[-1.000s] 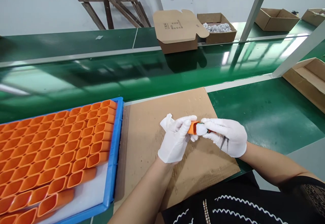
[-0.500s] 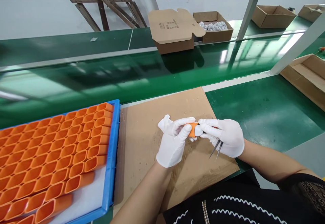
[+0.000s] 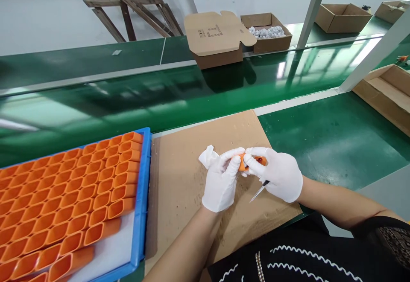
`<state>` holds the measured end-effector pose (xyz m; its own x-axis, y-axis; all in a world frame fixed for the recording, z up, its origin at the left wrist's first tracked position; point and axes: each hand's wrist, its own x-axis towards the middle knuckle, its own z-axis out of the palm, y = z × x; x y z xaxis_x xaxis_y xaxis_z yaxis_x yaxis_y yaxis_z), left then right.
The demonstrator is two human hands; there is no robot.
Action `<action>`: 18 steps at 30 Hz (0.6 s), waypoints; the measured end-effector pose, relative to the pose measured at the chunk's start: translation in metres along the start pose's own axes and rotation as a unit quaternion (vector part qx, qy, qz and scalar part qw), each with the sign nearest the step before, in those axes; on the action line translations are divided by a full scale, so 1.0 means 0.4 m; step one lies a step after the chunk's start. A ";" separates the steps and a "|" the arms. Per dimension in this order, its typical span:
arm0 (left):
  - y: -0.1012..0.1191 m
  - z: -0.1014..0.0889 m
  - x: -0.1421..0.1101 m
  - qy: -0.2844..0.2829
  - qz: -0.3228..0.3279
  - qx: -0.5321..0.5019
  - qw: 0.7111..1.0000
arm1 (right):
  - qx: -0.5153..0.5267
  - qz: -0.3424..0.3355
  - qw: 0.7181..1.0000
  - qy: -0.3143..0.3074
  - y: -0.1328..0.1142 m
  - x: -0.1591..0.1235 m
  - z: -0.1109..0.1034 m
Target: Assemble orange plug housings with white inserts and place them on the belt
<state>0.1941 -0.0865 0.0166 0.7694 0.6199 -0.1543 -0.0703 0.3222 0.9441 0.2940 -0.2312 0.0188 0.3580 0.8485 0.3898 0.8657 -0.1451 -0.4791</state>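
Note:
Both hands wear white gloves and meet over a brown cardboard sheet (image 3: pixel 192 175). My left hand (image 3: pixel 221 180) pinches a small orange plastic part (image 3: pixel 242 164) at its left end. My right hand (image 3: pixel 278 173) grips the same part from the right. Metal tweezers (image 3: pixel 259 191) are tucked under my right palm, tips pointing down and left. Most of the orange part is hidden by my fingers.
A blue tray (image 3: pixel 142 196) at the left holds rows of several orange plastic shells (image 3: pixel 70 196). A green conveyor belt (image 3: pixel 160 94) runs behind the sheet. Cardboard boxes (image 3: pixel 218 39) stand beyond it, another box (image 3: pixel 384 96) at the right.
My hands have closed in tighter around the orange part and shifted slightly. The tweezers have swung from pointing down to pointing down-left under my right palm.

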 end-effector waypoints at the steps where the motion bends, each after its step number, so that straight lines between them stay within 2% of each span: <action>1: 0.000 0.002 0.003 0.015 -0.004 -0.003 1.000 | 0.001 -0.009 1.000 0.009 -0.002 0.004 0.002; 3: 0.001 0.004 0.011 0.021 -0.023 -0.019 0.999 | 0.037 -0.023 0.999 0.033 -0.004 0.014 0.002; 5: 0.005 0.006 0.018 -0.001 -0.051 -0.054 0.997 | 0.114 -0.015 0.992 0.059 -0.002 0.025 -0.005; 7: 0.009 0.006 0.021 -0.022 -0.077 -0.097 0.992 | 0.190 0.031 0.978 0.081 0.000 0.035 -0.016; 9: 0.012 0.007 0.019 -0.030 -0.089 -0.121 0.988 | 0.255 0.113 0.956 0.090 0.001 0.044 -0.025; 11: 0.014 0.008 0.013 -0.042 -0.090 -0.124 0.987 | 0.340 0.203 0.915 0.077 0.000 0.051 -0.026; 13: 0.015 0.008 0.007 -0.065 -0.082 -0.114 0.988 | 0.440 0.268 0.855 0.050 0.000 0.057 -0.022; 16: 0.011 0.007 0.003 -0.093 -0.076 -0.095 0.988 | 0.550 0.319 0.771 0.024 0.003 0.063 -0.012; 18: 0.004 0.006 0.002 -0.099 -0.077 -0.082 0.989 | 0.574 0.338 0.746 0.015 0.006 0.062 -0.009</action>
<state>0.1961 -0.0872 0.0188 0.8872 0.4069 -0.2176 -0.0318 0.5243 0.8509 0.3064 -0.2123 0.0302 0.5998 0.7643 -0.2368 -0.3795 0.0112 -0.9251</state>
